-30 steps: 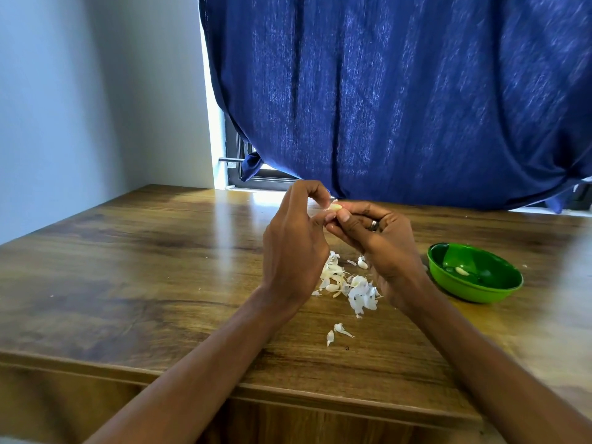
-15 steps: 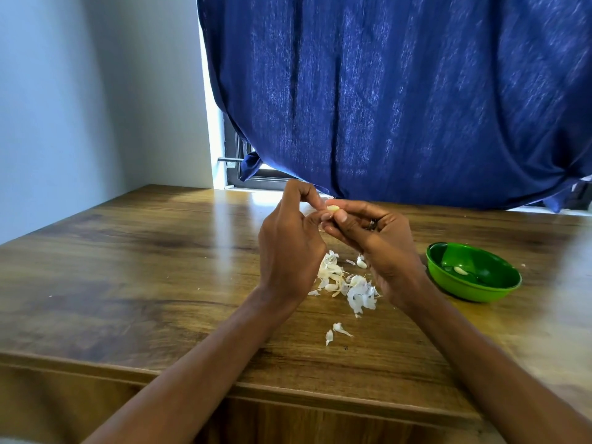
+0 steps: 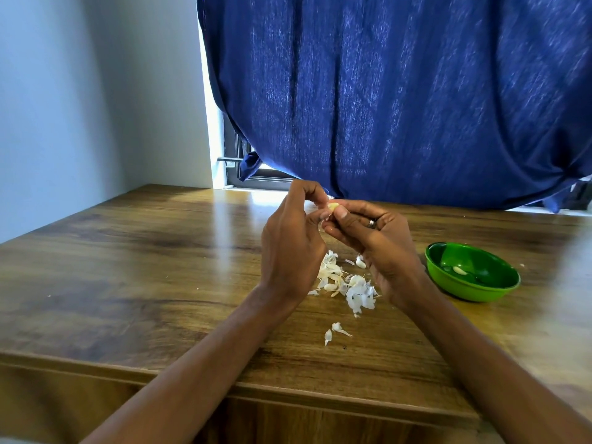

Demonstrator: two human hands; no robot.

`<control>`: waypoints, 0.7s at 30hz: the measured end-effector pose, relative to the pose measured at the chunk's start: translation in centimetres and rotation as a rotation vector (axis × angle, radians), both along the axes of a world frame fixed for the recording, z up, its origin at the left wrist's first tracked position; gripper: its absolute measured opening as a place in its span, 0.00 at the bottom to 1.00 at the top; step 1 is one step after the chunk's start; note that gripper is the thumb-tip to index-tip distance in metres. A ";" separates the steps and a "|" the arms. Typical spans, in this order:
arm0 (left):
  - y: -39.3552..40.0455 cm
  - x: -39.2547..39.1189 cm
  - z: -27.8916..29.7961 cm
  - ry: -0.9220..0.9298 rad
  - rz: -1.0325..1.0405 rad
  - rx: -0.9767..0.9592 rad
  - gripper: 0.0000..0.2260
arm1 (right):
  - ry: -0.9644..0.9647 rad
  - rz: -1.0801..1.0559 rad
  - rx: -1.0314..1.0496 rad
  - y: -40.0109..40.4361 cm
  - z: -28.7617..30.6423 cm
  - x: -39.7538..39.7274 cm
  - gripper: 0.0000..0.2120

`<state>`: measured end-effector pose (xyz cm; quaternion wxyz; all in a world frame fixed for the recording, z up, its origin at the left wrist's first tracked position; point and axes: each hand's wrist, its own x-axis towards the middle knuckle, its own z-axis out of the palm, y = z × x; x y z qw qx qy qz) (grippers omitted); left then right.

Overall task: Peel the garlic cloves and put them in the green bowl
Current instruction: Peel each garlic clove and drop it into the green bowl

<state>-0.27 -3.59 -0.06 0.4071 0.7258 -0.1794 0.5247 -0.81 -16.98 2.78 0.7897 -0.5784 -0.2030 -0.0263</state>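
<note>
A single wide-angle view from the person's head looks forward and slightly down across a wooden table (image 3: 128, 267), close enough that both forearms enter from the near edge and the hands (image 3: 336, 238) meet mid-frame. It faces a blue curtain (image 3: 400, 91) at the far side, a pale wall (image 3: 80, 91) at left, the table's near edge low in frame.

Blue curtain (image 3: 400, 100), pale wall (image 3: 80, 100), glossy wooden table (image 3: 128, 277).

no readable text, labels or numbers, seemingly
</note>
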 end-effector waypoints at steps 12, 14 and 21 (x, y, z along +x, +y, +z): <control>-0.3 -0.5 0.4 -0.048 -0.040 0.016 0.10 | 0.009 -0.058 0.003 -0.3 -0.2 0.3 0.09; -0.3 -0.4 0.4 -0.055 -0.056 0.005 0.10 | 0.011 -0.059 0.011 -0.3 -0.1 0.3 0.09; 0.1 -0.4 0.2 -0.012 0.000 -0.027 0.15 | -0.044 -0.042 -0.001 -0.4 -0.1 0.2 0.09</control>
